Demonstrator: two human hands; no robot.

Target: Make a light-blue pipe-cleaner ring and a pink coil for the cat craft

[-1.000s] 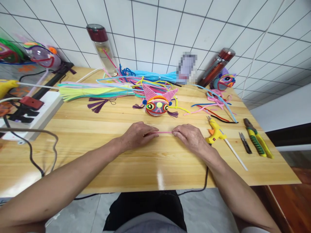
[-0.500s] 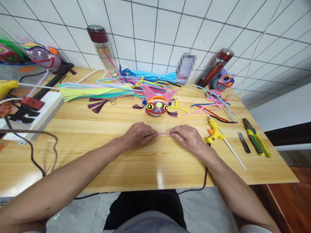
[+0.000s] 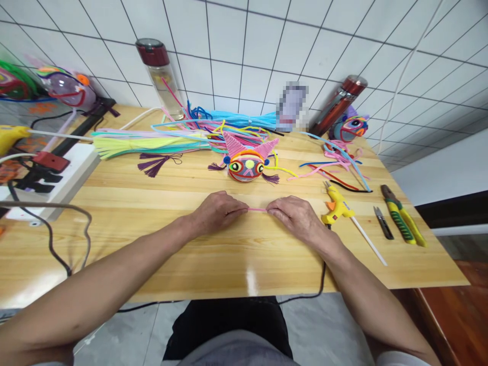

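Observation:
A short pink pipe cleaner [image 3: 257, 209] stretches level between my two hands, low over the wooden table. My left hand [image 3: 221, 209] pinches one end of it between thumb and fingers. The other end is pinched by my right hand [image 3: 292, 213]. Just beyond them sits a cat-like figure [image 3: 246, 165] with pink pointed ears, ringed eyes and purple tassels at its sides. To the right of my right hand lies a yellow glue gun [image 3: 338, 206] with a white glue stick in its back.
Bundled pipe cleaners [image 3: 152, 143] lie along the back, beside a purple tassel [image 3: 154, 165]. Snips [image 3: 383, 222] and pliers [image 3: 402, 216] rest at right. A clear bottle [image 3: 162, 76], a red flask [image 3: 339, 104] and another figure [image 3: 348, 127] stand by the wall. A power strip [image 3: 68, 175] is at left.

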